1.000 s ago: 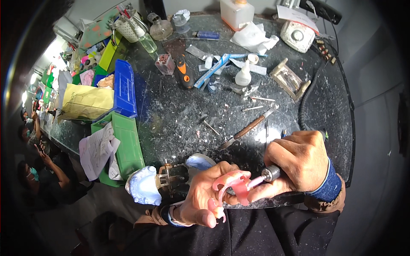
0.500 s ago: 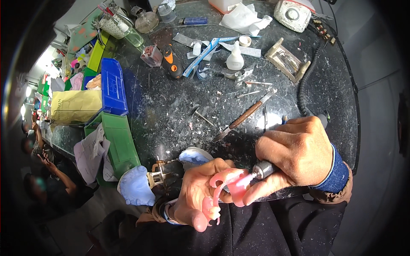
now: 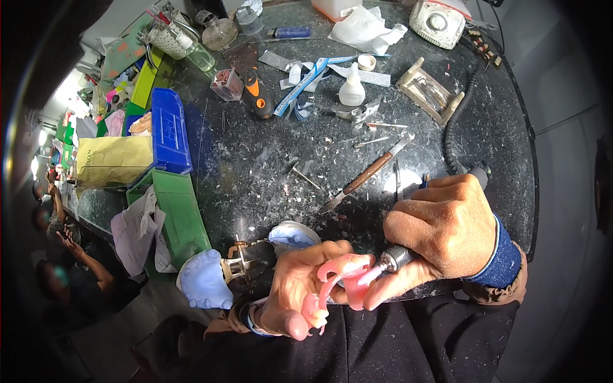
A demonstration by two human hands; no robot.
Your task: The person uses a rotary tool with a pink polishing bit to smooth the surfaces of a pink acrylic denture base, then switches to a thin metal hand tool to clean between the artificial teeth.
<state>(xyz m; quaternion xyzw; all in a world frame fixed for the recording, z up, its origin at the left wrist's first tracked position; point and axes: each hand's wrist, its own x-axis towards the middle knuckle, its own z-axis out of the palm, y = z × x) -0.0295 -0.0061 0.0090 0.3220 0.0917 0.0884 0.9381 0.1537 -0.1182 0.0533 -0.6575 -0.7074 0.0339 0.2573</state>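
Observation:
Low in the view, near the bench's front edge, my left hand (image 3: pixel 288 287) is closed around a pink denture (image 3: pixel 355 295) with a few pale teeth on its lower part. My right hand (image 3: pixel 444 223) grips a metal rotary handpiece (image 3: pixel 398 256), its pale tip against or very close to the pink base. The right thumb rests along the denture's right edge. Beside my left wrist lies a metal articulator (image 3: pixel 240 262) with a blue dental cast (image 3: pixel 205 281) on it; a second blue cast (image 3: pixel 292 236) sits just behind my left hand.
A brown-handled knife (image 3: pixel 369 172) lies mid-bench among shavings. Behind it are a white dropper bottle (image 3: pixel 351 89), an orange-black tool (image 3: pixel 257 96) and a bur holder (image 3: pixel 431 90). A coiled cord (image 3: pixel 452 137) runs down the right. Blue (image 3: pixel 171 131) and green (image 3: pixel 179 210) bins stand left.
The denture has tilted slightly in my left hand, and its upper part sits a little lower. The handpiece has shifted slightly with my right hand, which keeps its grip.

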